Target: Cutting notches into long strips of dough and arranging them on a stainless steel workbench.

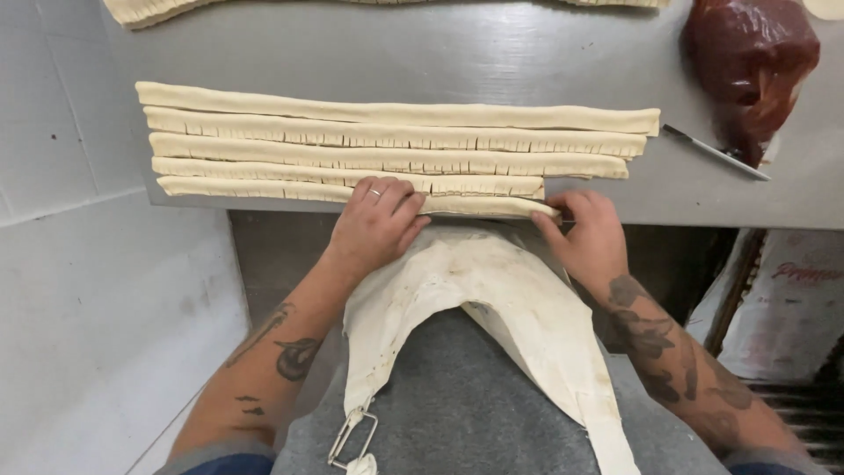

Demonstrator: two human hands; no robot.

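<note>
Five long strips of pale dough (387, 145) are laid side by side across a steel worktable (492, 53), each running left to right, with short crosswise cuts seen along the edges of the middle ones. The nearest strip (264, 187) lies along the front edge of the table. The left hand (376, 222) is laid palm down on this nearest strip near its middle, fingers held together and curled a little over the dough; a ring is worn on one finger. The right hand (591, 236) is placed at the right-hand end of the same strip, where the dough is pinched between thumb and fingertips; whether a small tool is also held there cannot be told. Both forearms are tattooed. A cream-coloured apron (492, 299), stained in places, is worn over a grey garment (466, 405), and a metal clip (352, 435) hangs from its lower left edge. A bag of dark red filling (752, 66) is set at the far right of the table, well apart from the hands, with a knife (714, 151) lying just beside it. More dough (149, 10) is partly seen along the far edge of the table. A white tiled wall (79, 264) stands to the left, and a printed sack (791, 299) is seen below the table at the right.
</note>
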